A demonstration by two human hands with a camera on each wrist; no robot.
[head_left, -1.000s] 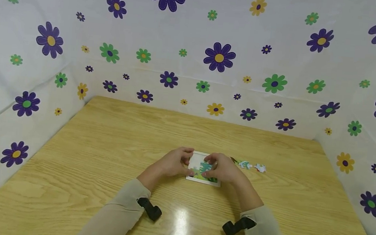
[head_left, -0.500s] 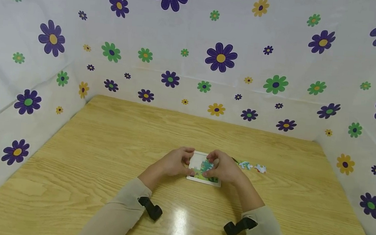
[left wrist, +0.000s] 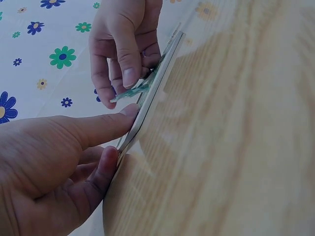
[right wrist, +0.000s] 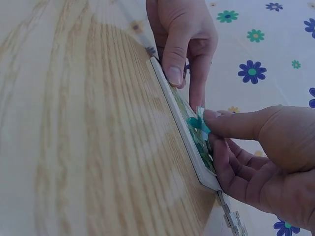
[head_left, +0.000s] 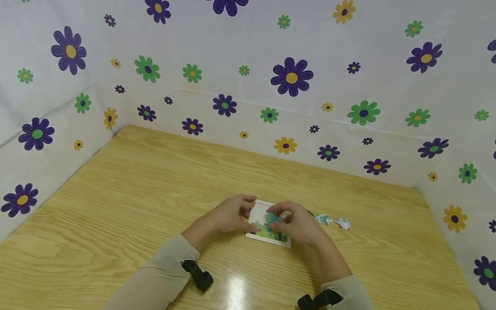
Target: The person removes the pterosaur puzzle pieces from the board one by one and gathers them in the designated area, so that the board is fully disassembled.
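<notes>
A small white-rimmed jigsaw tray [head_left: 267, 241] with a green and yellow picture partly filled in lies on the table, its upper left area bare white. My left hand [head_left: 228, 215] grips the tray's left side, thumb over the rim, as the left wrist view shows. Over the tray my right hand [head_left: 301, 224] pinches a teal jigsaw piece [right wrist: 199, 124] between thumb and fingers. That piece stands tilted above the picture in both wrist views; whether its lower edge touches the tray I cannot tell.
Loose jigsaw pieces [head_left: 324, 219] lie right of the tray, partly behind my right hand, with another piece [head_left: 343, 224] beyond them. The wooden table [head_left: 161, 182] meets flower-patterned cloth walls [head_left: 249, 37] at the back and both sides.
My right hand has shifted slightly, and its fingers now reach a little further left over the tray with the teal jigsaw piece. The left hand stays on the tray's left side.
</notes>
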